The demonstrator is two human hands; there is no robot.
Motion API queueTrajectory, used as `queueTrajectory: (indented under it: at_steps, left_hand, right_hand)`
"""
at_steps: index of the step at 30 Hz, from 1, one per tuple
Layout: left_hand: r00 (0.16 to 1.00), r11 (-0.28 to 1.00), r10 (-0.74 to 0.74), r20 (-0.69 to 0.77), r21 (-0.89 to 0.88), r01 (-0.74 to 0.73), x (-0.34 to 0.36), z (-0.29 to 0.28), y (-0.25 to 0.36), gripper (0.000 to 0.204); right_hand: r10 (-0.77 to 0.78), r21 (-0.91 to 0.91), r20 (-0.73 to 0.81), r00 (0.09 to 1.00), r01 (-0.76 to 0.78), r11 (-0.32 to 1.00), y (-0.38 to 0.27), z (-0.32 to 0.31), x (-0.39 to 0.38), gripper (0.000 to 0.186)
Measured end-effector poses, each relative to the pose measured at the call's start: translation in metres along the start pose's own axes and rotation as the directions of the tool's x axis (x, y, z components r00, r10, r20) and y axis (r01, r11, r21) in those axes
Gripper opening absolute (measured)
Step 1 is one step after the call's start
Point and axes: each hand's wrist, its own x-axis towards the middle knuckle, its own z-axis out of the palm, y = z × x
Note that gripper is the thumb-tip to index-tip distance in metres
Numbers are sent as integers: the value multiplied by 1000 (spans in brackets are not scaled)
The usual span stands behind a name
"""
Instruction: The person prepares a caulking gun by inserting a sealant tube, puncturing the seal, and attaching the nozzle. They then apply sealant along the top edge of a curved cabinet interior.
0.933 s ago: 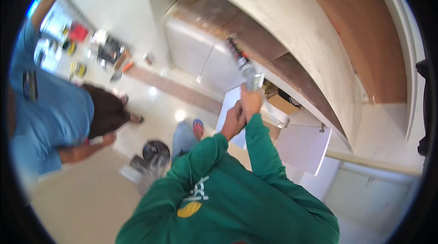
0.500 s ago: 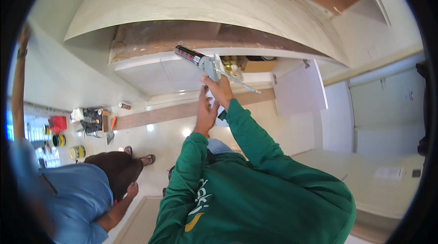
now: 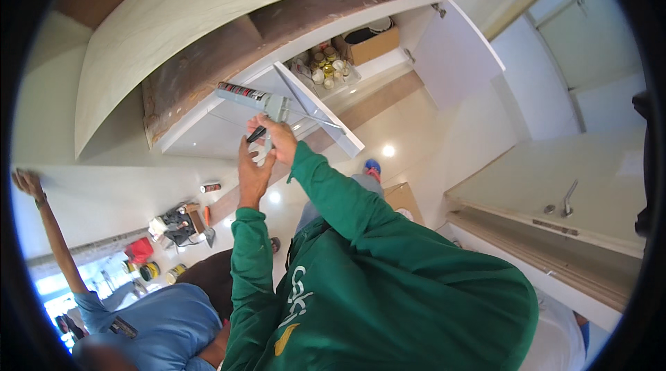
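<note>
A caulking gun point(image 3: 277, 108) with a dark-labelled cartridge point(image 3: 244, 95) in its cradle points up and left, below the brown cabinet top. Its metal rod point(image 3: 320, 121) sticks out to the right. My right hand point(image 3: 281, 140) is closed round the gun's grip. My left hand point(image 3: 255, 173) is just below, its thumb and fingers curled on a pale piece by the grip. A black, tapered part point(image 3: 257, 133) shows between the hands; I cannot tell whether it belongs to the gun. The fingers partly hide the grip.
A marbled sheet point(image 3: 132, 58) arches over the brown cabinet top point(image 3: 198, 69). Two white cabinet doors point(image 3: 458, 52) stand open, with jars point(image 3: 326, 69) and a cardboard box point(image 3: 378, 45) inside. A co-worker in blue point(image 3: 166, 322) reaches to the left wall. Tools and cans point(image 3: 149, 271) lie on the floor.
The view has swung round, and the gun and my hands now appear further left. A cabinet door behind the gun now shows swung open. The co-worker's raised hand has come into view.
</note>
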Motion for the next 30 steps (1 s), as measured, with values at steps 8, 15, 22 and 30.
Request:
queueTrajectory:
  at_steps: [8,15,22,30]
  left_hand:
    - [996,992,-62,71,118,53,13,9,-16,102]
    - [999,991,-23,-29,134,26,14,36,-7,101]
    - [985,980,172,2,100,-171,59,11,4,102]
    - [947,950,300,111,50,-307,220,-73,-38,107]
  right_hand:
    - [-51,144,121,991,34,989,22,-30,31,38]
    - [-58,90,314,948,31,996,2,-49,40,32]
    - [-207,94,230,951,190,977,-27,-13,48,25]
    - [-411,136,101,906,396,908,-42,88,178,22]
